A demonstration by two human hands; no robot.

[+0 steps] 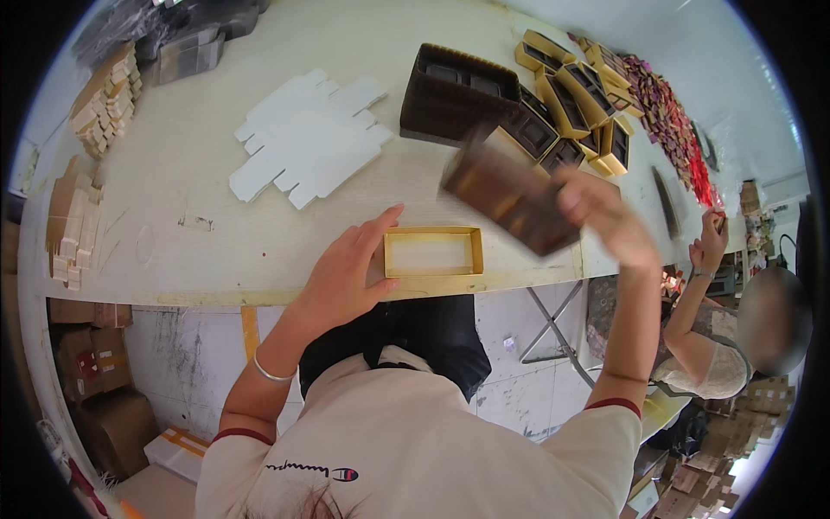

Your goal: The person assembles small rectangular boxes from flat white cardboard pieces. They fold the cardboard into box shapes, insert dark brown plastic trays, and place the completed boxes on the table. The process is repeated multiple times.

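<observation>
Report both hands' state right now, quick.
Left hand: open, spread around the left end of the gold box; contact unclear.
Right hand: closed, holding a blurred dark brown tray-like piece.

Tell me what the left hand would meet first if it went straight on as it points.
The left hand would probably first meet the open yellow box right beside it; exact contact is unclear.

Gold rectangular box (432, 233), open-topped, lying flat; dark brown tray (512, 192), blurred, tilted, right of box.
</observation>
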